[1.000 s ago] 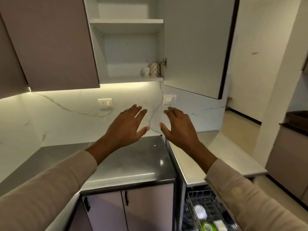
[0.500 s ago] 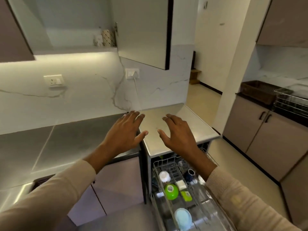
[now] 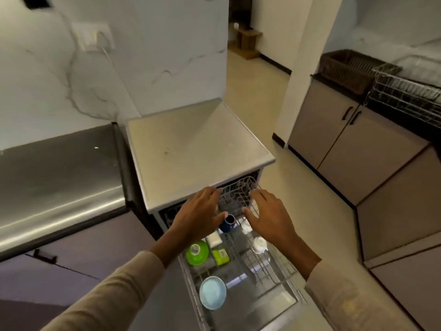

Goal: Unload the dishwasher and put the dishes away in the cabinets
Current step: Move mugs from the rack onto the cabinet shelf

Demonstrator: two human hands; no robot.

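Marble-veined wall (image 3: 143, 68) and a steel table (image 3: 59, 168) frame a kitchen corner where a dishwasher (image 3: 191, 144) stands open, its lower rack (image 3: 269, 271) pulled out toward the near edge. The dishes wait in that rack: a dark blue cup (image 3: 228, 222) at the far end, a green bowl (image 3: 196, 253) and a small green container (image 3: 220, 256) in the middle, a white cup (image 3: 259, 244) to the right, and a pale blue bowl (image 3: 212, 292) nearest. Both hands are released and carry nothing. The left hand (image 3: 200, 211) and right hand (image 3: 267, 216) hover palm-down with fingers spread above the rack's far end, either side of the wire cutlery basket (image 3: 238, 197), sleeved forearms reaching in from the near corners. The left thumb lies just beside the blue cup, which looks the likeliest first pick. The risk from here is a careless reach: spread fingers could catch the upright wires or tip the cup against its neighbours, and a wet rim might slip from a loose pinch.
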